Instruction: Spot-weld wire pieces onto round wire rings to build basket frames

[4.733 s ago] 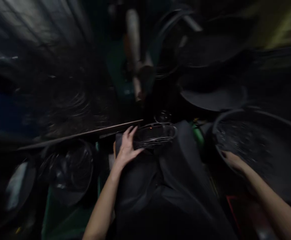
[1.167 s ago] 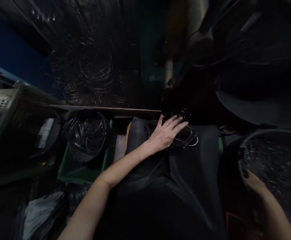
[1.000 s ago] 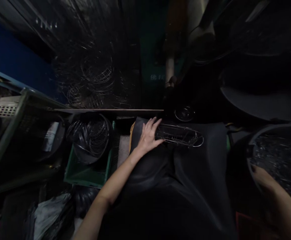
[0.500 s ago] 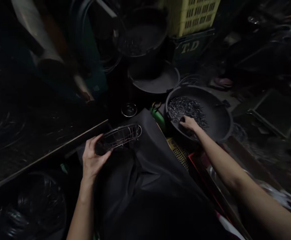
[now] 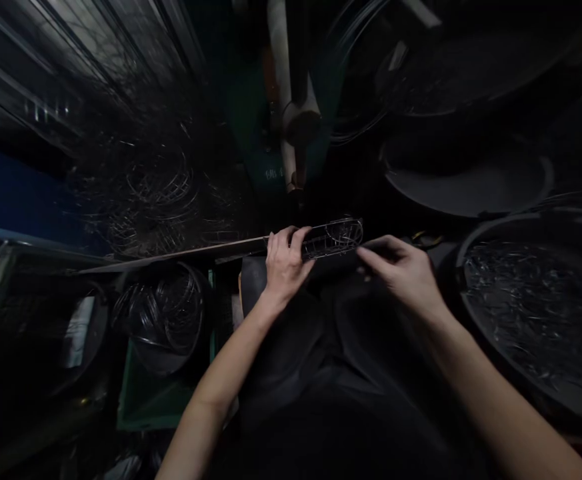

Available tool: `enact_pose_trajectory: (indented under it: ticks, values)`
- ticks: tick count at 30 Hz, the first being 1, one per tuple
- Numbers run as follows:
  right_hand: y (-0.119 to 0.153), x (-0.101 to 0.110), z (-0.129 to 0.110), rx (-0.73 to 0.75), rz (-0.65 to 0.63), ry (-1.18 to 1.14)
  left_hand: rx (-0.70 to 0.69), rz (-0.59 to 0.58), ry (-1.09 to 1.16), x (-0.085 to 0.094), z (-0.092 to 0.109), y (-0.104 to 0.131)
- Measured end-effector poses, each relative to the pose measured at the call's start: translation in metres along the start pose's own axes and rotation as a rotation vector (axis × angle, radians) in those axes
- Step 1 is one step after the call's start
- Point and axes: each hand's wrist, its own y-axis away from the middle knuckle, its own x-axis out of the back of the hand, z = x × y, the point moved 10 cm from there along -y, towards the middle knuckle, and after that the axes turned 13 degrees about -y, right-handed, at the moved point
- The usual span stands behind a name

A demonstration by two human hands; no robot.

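Observation:
My left hand (image 5: 287, 261) grips the near-left side of a wire basket (image 5: 338, 238), its round metal rims seen nearly edge-on. At the basket's right end is my right hand (image 5: 403, 270), thumb and fingers drawn together. Whatever it pinches is too dark and small to make out, and I cannot tell if it touches the wire. Just above the basket, the tip of a machine's upright rod (image 5: 297, 177) points down. A dark apron (image 5: 291, 347) covers my lap beneath both hands.
Right of me stands a wide basin (image 5: 463, 287) with many small metal pieces (image 5: 535, 313); another basin (image 5: 465, 193) is behind it. At left, wire rings (image 5: 171, 307) fill a bucket above a green crate (image 5: 145, 400). Tangled wirework (image 5: 161, 180) lies beyond the board edge (image 5: 211, 250).
My right hand has left the basin of metal pieces and come to the basket's right end. The view has swung left, and the basket is now below the machine's rod.

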Motion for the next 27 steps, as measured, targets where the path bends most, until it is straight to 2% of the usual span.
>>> enact_pose_trajectory:
  ticks: [2, 3, 5, 9, 15, 21, 27]
  values:
    - [-0.011, -0.042, -0.004, -0.067, -0.080, -0.025, 0.006, 0.023, -0.013, 0.000, 0.004, 0.000]
    - [-0.016, -0.057, -0.009, -0.084, -0.100, -0.004, 0.010, 0.038, -0.021, 0.001, 0.006, -0.001]
    - [-0.022, -0.071, -0.023, -0.065, -0.079, 0.090, 0.009, 0.057, -0.036, 0.001, 0.009, 0.000]
    - [-0.019, -0.079, -0.046, 0.021, -0.002, 0.165, -0.014, 0.046, -0.035, -0.005, 0.013, 0.000]
    - [-0.012, -0.084, -0.054, 0.134, 0.056, 0.097, -0.014, 0.058, -0.011, -0.009, 0.012, -0.003]
    - [-0.020, -0.089, -0.064, 0.282, 0.044, 0.096, -0.031, 0.103, -0.001, -0.010, 0.011, -0.011]
    - [-0.027, -0.090, -0.068, 0.356, 0.056, 0.115, -0.028, 0.143, 0.013, -0.012, 0.008, -0.019]
